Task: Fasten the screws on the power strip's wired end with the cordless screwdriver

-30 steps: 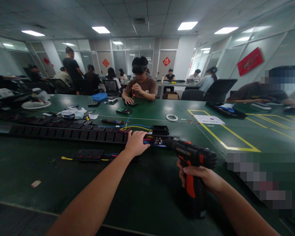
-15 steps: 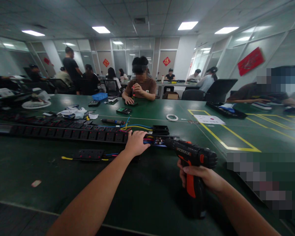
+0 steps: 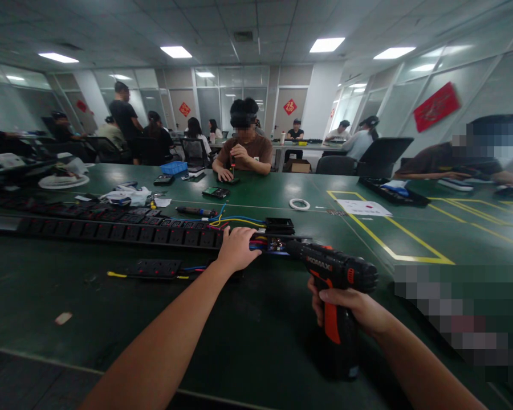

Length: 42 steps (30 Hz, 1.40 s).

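Note:
My left hand [image 3: 238, 250] grips the long black socket strip [image 3: 128, 233] near its right end, fingers over the far edge and thumb on the near side. Coloured wires and a small circuit part [image 3: 277, 244] show in the open end, right of that hand. My right hand [image 3: 346, 302] is wrapped round the handle of a black and orange power drill [image 3: 337, 266]. The drill points left, its tip at the strip's open end; whether they touch is hard to tell. A short socket piece [image 3: 157, 268] with wires lies on the near side of the strip.
Across the green table [image 3: 256, 353] a person [image 3: 250, 154] works with a red tool on a small dark item. Beyond the strip lie a pen-like tool [image 3: 195, 211], a white ring [image 3: 299, 204], a blue basket [image 3: 173, 167] and a paper sheet [image 3: 363, 207]. Another person [image 3: 448, 159] sits at right.

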{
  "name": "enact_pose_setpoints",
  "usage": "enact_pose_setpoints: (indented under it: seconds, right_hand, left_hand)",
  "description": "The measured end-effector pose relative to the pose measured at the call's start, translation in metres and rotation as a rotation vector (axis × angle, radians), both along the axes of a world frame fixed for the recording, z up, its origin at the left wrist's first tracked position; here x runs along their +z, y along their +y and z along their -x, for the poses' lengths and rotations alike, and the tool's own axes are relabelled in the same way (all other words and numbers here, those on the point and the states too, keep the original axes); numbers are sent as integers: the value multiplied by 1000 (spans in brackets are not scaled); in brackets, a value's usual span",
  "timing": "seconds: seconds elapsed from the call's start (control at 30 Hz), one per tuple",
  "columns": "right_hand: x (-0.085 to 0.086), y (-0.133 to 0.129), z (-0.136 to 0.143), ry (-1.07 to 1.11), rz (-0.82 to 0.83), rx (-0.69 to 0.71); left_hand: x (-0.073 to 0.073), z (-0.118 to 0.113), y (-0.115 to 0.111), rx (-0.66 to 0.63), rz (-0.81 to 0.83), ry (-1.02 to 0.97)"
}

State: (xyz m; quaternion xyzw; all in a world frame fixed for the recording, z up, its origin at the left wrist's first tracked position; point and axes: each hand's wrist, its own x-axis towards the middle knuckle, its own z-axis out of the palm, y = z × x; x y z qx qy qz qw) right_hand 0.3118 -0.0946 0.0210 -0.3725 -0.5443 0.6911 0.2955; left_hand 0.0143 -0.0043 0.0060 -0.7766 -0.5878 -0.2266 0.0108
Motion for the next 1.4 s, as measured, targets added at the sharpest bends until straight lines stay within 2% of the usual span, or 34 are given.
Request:
enact_pose_setpoints:
  seconds: [0.23,0.67,1.4]
  right_hand:
    - [-6,3,-1,26,4,9]
    - [4,-3,-1,-8,-28,37]
    - [4,-3,1,-6,-36,-15]
  left_hand:
    - [-1,0,0,0,-16,1]
    - [0,0,1,3,4,0]
    - [0,-1,0,1,2,3]
